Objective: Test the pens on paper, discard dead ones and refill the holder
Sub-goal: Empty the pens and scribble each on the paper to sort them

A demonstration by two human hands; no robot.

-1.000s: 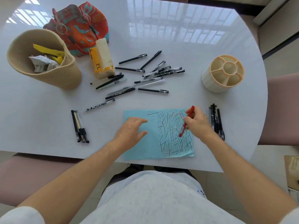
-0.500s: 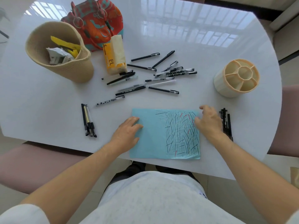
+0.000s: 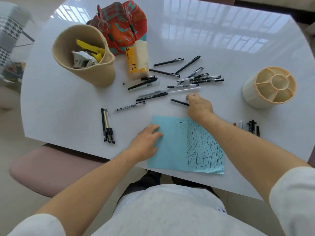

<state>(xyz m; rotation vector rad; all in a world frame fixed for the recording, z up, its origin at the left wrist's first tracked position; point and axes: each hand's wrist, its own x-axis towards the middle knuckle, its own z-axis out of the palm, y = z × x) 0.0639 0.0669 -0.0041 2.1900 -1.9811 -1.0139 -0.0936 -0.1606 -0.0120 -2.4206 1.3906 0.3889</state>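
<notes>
A light blue paper (image 3: 172, 147) covered with black and red test strokes lies at the table's near edge. My left hand (image 3: 146, 142) rests flat on its left part. My right hand (image 3: 199, 106) is above the paper, fingers curled over the right end of a black pen (image 3: 179, 102) lying on the table. Several more pens (image 3: 187, 77) are scattered behind it. The cream compartmented holder (image 3: 271, 87) stands empty at the right. A woven basket (image 3: 81, 55) with crumpled waste stands at the back left.
Three pens (image 3: 107, 126) lie side by side left of the paper. Another group of pens (image 3: 250, 127), a red one among them, lies right of my forearm. A tissue pack (image 3: 136, 60) and a colourful bag (image 3: 122, 23) sit behind the scattered pens.
My right hand stopped writing with the red pen, set it down with the pens at the right, then reached forward to a black pen above the paper. My left hand stayed on the paper.
</notes>
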